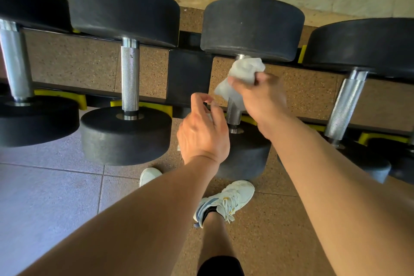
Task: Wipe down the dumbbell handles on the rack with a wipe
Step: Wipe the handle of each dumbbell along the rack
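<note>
Head view: looking down on a row of dumbbells lying across a rack (189, 74).
Right hand (261, 94): clamped on a white wipe (243, 74), bunched around the upper part of the third dumbbell's handle (234, 114), just under its far weight (252, 29).
Wipe: crumpled, touching the handle, one loose corner hanging to the left of the hand.
Left hand (202, 132): fingers apart and loosely curled, holding nothing, hovering just left of that same handle, above the near weight (244, 157).
Other dumbbells: one (130, 78) to the left with its knurled steel bar bare, another (345, 105) to the right likewise bare, a fourth cut off at the left edge.
Rack: black rails with yellow cradles (143, 105) under the near weights.
Floor (268, 219): speckled brown mat, grey tiles to the left.
Shoes (226, 201): white, standing close below the rack.
</note>
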Motion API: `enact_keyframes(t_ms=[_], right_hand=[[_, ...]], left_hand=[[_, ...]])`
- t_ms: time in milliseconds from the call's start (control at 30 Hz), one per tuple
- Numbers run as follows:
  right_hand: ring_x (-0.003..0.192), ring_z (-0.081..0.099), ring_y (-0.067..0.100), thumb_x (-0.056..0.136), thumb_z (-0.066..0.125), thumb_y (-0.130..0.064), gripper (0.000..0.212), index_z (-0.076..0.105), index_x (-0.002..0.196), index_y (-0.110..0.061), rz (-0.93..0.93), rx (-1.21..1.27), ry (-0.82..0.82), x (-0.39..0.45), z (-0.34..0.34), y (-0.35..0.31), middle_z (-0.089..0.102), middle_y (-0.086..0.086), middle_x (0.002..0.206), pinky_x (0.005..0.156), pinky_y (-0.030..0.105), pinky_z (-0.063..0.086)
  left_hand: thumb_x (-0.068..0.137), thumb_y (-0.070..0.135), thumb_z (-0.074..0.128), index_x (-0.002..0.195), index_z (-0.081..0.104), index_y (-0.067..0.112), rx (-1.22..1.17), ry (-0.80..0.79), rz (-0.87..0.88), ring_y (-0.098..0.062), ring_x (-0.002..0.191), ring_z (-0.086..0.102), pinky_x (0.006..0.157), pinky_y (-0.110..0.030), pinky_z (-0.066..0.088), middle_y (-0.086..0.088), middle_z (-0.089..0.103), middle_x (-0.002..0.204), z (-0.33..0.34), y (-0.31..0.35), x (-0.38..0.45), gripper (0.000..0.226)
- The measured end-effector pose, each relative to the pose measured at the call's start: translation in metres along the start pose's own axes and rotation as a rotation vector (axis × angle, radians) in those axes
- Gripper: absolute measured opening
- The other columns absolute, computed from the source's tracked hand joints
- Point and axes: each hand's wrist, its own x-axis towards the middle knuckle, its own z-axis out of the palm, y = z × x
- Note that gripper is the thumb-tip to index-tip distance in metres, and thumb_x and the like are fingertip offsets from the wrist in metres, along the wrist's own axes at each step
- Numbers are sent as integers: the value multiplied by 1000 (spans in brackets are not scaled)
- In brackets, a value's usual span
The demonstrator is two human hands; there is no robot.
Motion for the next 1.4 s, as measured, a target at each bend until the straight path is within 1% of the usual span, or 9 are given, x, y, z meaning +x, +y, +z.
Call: enact_keyframes(t_ms=[133,300,500,700,800,900,1000,1267,1400], right_hand=[[84,60,0,81,79,-39,41,63,117,-28,19,-111,-160,-8,-12,15,65,-13,94,59,17,45],[86,66,4,83,76,-46,40,68,115,-24,77,202,77,13,-2,-8,69,-13,94,67,22,54],[76,66,7,80,79,-48,48,66,116,-19,14,-215,-139,-14,-9,30,70,-8,89,53,20,46],[53,49,3,97,63,-32,24,65,87,-11,-564,-584,266,-28,-21,19,56,-6,68,41,11,32],[96,62,24,87,65,-3,26,69,113,-8,-936,-706,215,-29,-20,30,67,8,105,72,33,58],[136,46,31,80,61,6,50,65,128,-10,-1091,-901,-91,-14,-15,34,64,8,132,113,47,39],[149,27,27,80,60,7,59,56,137,-9,-1184,-1083,-340,3,-32,36,54,6,145,122,48,24],[76,60,7,95,60,-21,15,73,101,-19,-651,-453,-250,-21,-37,-2,68,-9,84,57,19,46],[85,72,12,96,59,-25,19,67,113,-23,-143,-9,-397,-22,-29,-5,74,-3,96,72,32,61]], left_hand=[[92,49,22,104,44,33,2,9,8,-26,69,61,67,-48,51,3,65,74,-1,0,0,29],[95,43,27,104,46,31,0,10,-1,-25,69,60,67,-47,51,3,64,74,0,2,0,25],[93,43,26,103,48,29,10,5,15,-22,65,58,64,-44,49,4,64,72,-2,1,-1,27],[96,38,30,102,49,28,21,-1,17,-16,63,52,64,-40,44,7,59,68,-1,2,0,22],[97,31,40,103,47,27,39,-25,5,-20,66,51,67,-41,44,9,54,69,-2,3,0,11],[95,32,40,107,47,25,32,-43,-11,-26,72,54,69,-41,44,8,55,75,-4,4,0,16],[90,36,33,99,43,30,-22,-7,-17,-27,70,58,67,-45,47,2,64,75,-4,5,-1,15],[97,29,39,101,37,32,4,-14,-2,-8,60,49,60,-33,35,14,49,68,-3,4,-3,5],[98,35,32,93,42,31,39,-13,43,-5,58,44,55,-29,27,16,45,67,-3,2,1,12]])
